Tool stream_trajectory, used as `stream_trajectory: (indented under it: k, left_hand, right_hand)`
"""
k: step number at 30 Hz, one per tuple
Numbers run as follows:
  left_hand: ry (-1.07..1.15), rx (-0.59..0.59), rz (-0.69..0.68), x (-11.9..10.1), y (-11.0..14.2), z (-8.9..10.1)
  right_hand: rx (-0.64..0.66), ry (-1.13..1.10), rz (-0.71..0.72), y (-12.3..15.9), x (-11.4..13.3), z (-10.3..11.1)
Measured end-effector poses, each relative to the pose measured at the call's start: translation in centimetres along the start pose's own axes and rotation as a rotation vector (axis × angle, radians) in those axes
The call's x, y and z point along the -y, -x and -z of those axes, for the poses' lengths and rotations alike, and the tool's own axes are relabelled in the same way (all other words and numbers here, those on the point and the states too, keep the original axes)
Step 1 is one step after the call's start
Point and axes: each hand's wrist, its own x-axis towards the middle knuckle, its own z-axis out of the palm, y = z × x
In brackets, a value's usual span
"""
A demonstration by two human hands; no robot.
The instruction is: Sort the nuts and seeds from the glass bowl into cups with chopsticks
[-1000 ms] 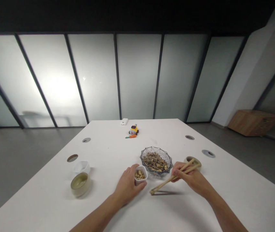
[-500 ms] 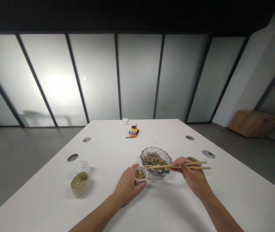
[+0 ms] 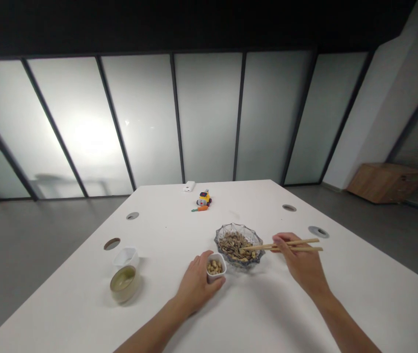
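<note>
Near the middle of the white table, my left hand (image 3: 198, 280) curls around a small white dish (image 3: 216, 276) that holds pale nuts (image 3: 214, 267), perhaps peanuts. Just right of and behind it stands a scalloped clear glass bowl (image 3: 256, 239), filled with striped sunflower seeds (image 3: 233, 243) and some paler pieces. A pair of wooden chopsticks (image 3: 297, 245) is gripped in my right hand (image 3: 300, 264), to the right of the bowl. Their tips reach in among the seeds; whether they pinch anything is too small to tell.
To the left stand a greenish cup (image 3: 124, 291) and a clear plastic container (image 3: 126, 257). Farther back lie a toy carrot (image 3: 200, 209), a yellow toy vehicle (image 3: 204, 198) and a white box-like object (image 3: 189, 186). Round holes, one a cable grommet (image 3: 318, 232), pierce the table sides.
The chopstick tips have moved right, from above the white dish's edge into the glass bowl, as my right hand shifted right. My left hand keeps hold of the dish.
</note>
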Motion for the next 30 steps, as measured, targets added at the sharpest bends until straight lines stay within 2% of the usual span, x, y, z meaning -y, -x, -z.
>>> stream_trajectory:
  k: [4, 7, 9, 19, 22, 25, 28, 30]
  left_hand:
    - [0.001, 0.006, 0.005, -0.1, 0.0, 0.0]
    - [0.003, 0.004, 0.004, -0.1, 0.0, 0.1]
    - [0.008, 0.004, 0.007, -0.2, 0.1, 0.1]
    - [0.006, -0.005, 0.004, -0.1, 0.0, 0.0]
    - [0.002, 0.001, 0.008, -0.2, 0.0, 0.0]
    - [0.004, -0.003, 0.007, -0.2, 0.0, 0.0]
    - [-0.001, -0.01, 0.005, -0.1, 0.0, -0.1]
    - [-0.009, -0.01, 0.003, 0.0, 0.0, -0.2]
  right_hand:
    - [0.165, 0.097, 0.114, -0.6, 0.2, -0.4]
    - [0.292, 0.081, 0.137, -0.8, 0.5, -0.4]
    - [0.309, 0.067, 0.142, -0.6, 0.3, -0.3]
    - [0.041, 0.052, 0.32, 1.7, -1.4, 0.5]
    - [-0.049, 0.028, 0.248, 1.8, -1.3, 0.5]
    - [-0.107, -0.163, 0.12, 2.1, -1.1, -0.1]
    - [-0.098, -0.414, 0.014, 2.5, -0.8, -1.0]
    - [-0.054, -0.47, -0.006, 2.9, -0.4, -1.5]
